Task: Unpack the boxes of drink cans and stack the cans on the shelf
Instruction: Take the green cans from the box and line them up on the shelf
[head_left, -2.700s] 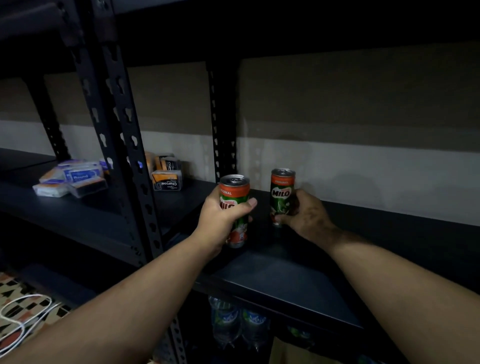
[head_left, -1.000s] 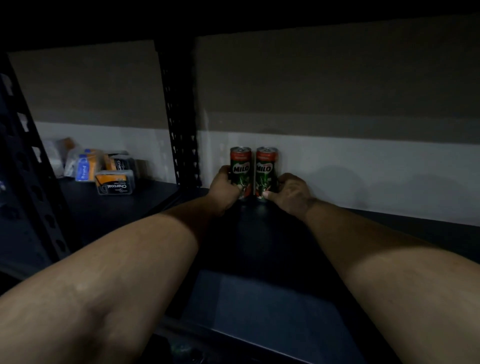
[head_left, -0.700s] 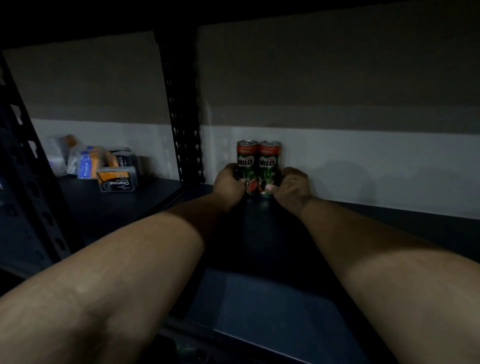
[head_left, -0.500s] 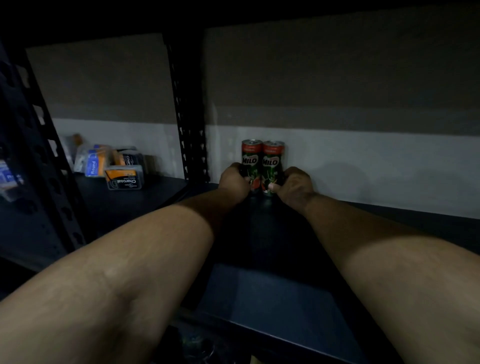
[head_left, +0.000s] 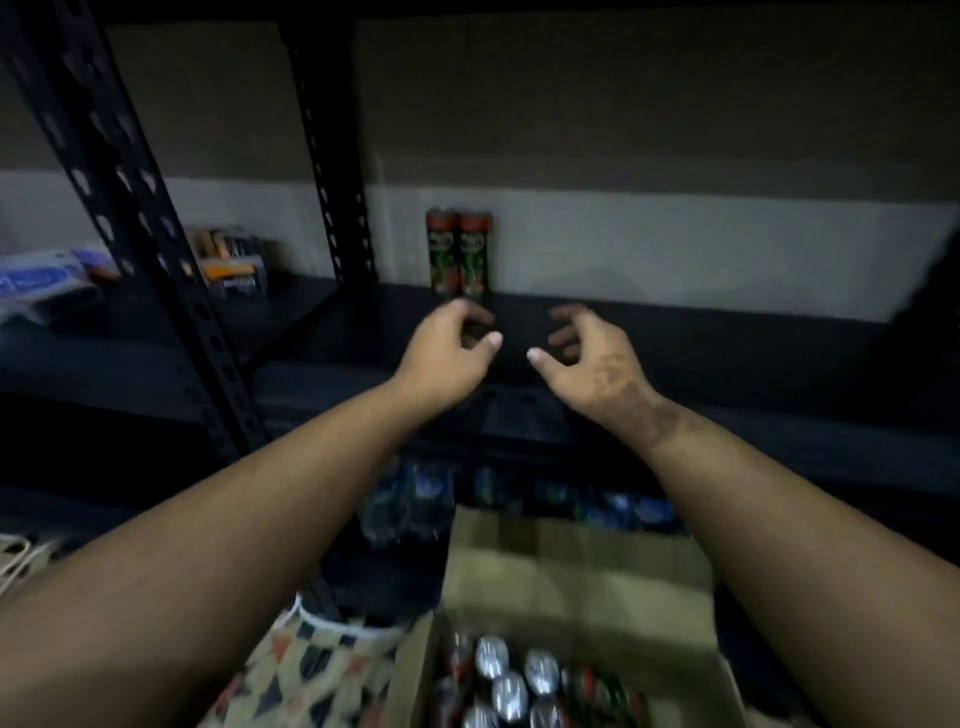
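Note:
Two green and red Milo cans (head_left: 460, 254) stand upright side by side at the back of the dark shelf (head_left: 727, 353), against the wall. My left hand (head_left: 447, 348) and my right hand (head_left: 587, 353) hover in front of them over the shelf, apart from the cans, fingers loosely curled and holding nothing. Below, an open cardboard box (head_left: 571, 571) on the floor holds several more cans (head_left: 514, 680), their silver tops showing.
A black perforated upright (head_left: 130, 208) stands at the left front, and another upright (head_left: 327, 156) at the back. Small packets (head_left: 228, 260) lie on the neighbouring shelf to the left. Bottles (head_left: 415, 493) sit on the lower shelf. Patterned floor (head_left: 322, 670) shows at the bottom.
Both hands have let go of the two cans and drawn back toward me. The cans stay at the back of the shelf. The view has tilted down, showing the box of cans.

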